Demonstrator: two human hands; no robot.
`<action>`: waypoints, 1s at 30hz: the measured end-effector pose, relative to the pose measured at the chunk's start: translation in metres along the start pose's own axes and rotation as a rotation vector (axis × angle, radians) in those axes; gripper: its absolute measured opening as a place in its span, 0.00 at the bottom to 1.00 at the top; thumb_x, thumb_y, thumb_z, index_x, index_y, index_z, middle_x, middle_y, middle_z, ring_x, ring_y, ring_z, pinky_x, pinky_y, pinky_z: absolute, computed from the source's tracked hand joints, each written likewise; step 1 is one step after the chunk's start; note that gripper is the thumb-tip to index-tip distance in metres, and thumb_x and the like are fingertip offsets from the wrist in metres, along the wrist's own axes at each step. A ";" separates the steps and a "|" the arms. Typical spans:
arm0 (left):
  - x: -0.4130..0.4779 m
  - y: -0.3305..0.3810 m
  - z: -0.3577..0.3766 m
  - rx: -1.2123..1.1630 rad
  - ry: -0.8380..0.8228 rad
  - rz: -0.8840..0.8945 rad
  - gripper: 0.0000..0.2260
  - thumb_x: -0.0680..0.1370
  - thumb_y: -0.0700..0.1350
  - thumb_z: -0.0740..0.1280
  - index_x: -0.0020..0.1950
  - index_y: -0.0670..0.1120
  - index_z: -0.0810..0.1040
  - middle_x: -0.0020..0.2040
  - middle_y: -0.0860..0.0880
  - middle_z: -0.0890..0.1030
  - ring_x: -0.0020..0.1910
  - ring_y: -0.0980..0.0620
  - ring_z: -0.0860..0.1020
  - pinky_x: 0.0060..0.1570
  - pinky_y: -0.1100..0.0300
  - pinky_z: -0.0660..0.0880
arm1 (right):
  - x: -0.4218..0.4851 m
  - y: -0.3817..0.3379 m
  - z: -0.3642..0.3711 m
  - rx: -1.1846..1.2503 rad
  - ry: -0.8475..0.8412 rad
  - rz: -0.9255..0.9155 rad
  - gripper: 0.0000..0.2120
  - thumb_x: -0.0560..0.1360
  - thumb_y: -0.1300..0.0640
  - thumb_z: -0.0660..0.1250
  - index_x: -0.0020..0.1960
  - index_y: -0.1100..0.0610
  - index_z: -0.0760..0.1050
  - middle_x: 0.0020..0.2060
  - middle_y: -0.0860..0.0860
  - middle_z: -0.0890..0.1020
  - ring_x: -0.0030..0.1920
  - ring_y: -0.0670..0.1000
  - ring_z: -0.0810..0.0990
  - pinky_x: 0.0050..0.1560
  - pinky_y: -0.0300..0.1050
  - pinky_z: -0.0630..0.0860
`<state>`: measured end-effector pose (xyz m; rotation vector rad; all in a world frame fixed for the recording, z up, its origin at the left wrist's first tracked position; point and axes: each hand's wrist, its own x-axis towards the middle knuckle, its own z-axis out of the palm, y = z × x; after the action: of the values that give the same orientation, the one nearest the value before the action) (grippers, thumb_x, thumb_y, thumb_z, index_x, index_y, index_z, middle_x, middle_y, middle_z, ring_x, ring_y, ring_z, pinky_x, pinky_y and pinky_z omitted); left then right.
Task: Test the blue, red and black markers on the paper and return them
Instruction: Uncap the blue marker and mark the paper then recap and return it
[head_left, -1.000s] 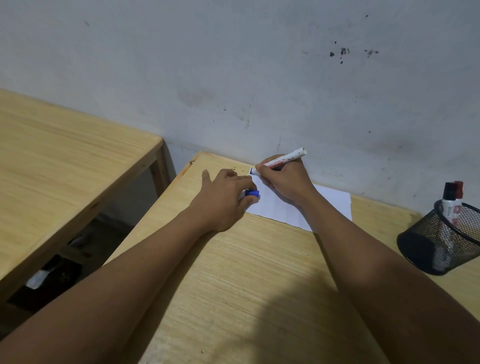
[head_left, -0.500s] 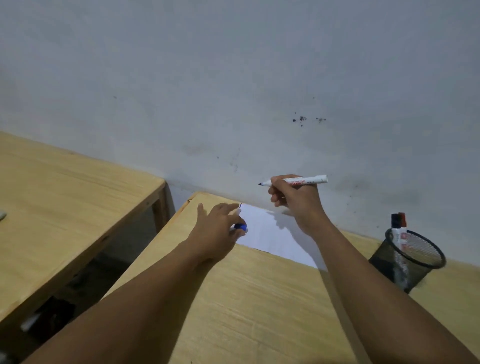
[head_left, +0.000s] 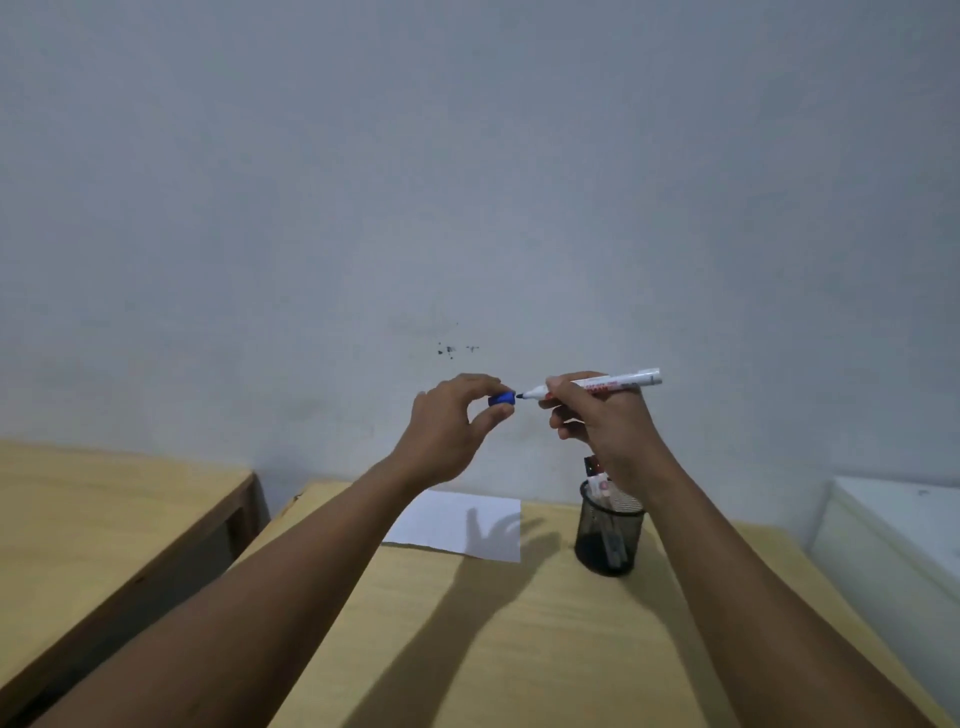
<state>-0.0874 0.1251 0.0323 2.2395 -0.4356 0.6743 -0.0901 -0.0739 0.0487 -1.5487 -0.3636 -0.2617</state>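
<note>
My right hand (head_left: 597, 421) holds the uncapped blue marker (head_left: 618, 382) level in the air, its dark tip pointing left. Pinched between thumb and fingers of my left hand (head_left: 452, 426) is the blue cap (head_left: 501, 399), whose open end sits a hair from the marker tip. Both hands hover well above the wooden table (head_left: 519, 623). The white paper (head_left: 457, 522) lies flat on the table below them. A black mesh pen holder (head_left: 610, 535) stands to the right of the paper, with the black and red markers (head_left: 592, 467) upright in it, partly hidden by my right wrist.
A second wooden table (head_left: 104, 514) stands to the left, separated by a gap. A white cabinet or box (head_left: 904, 530) sits at the right edge. The grey wall (head_left: 467, 182) rises directly behind the table.
Both hands rose off the paper into the air and came together. The marker tip now meets the cap. The view tilted up toward the wall.
</note>
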 end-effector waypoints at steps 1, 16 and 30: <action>0.001 0.013 0.001 -0.006 -0.003 0.025 0.11 0.79 0.52 0.67 0.59 0.51 0.82 0.61 0.51 0.82 0.61 0.48 0.77 0.63 0.41 0.71 | -0.004 -0.007 -0.007 -0.001 0.001 -0.013 0.07 0.79 0.58 0.71 0.50 0.62 0.84 0.42 0.57 0.87 0.37 0.52 0.82 0.38 0.44 0.79; 0.002 0.102 0.014 0.349 0.183 0.330 0.10 0.78 0.52 0.69 0.56 0.51 0.85 0.49 0.52 0.87 0.50 0.52 0.81 0.71 0.44 0.62 | -0.037 -0.048 -0.044 0.111 0.141 0.069 0.14 0.78 0.49 0.72 0.45 0.60 0.84 0.37 0.54 0.85 0.37 0.51 0.80 0.44 0.48 0.76; 0.041 0.095 0.058 0.026 -0.069 0.039 0.14 0.75 0.57 0.71 0.51 0.48 0.86 0.45 0.50 0.87 0.44 0.51 0.83 0.49 0.47 0.81 | -0.022 0.003 -0.077 -0.373 0.206 -0.084 0.07 0.76 0.54 0.75 0.53 0.53 0.86 0.48 0.45 0.87 0.51 0.51 0.83 0.47 0.41 0.76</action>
<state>-0.0816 0.0148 0.0759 2.2889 -0.5086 0.6280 -0.1046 -0.1524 0.0379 -1.8533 -0.2245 -0.5754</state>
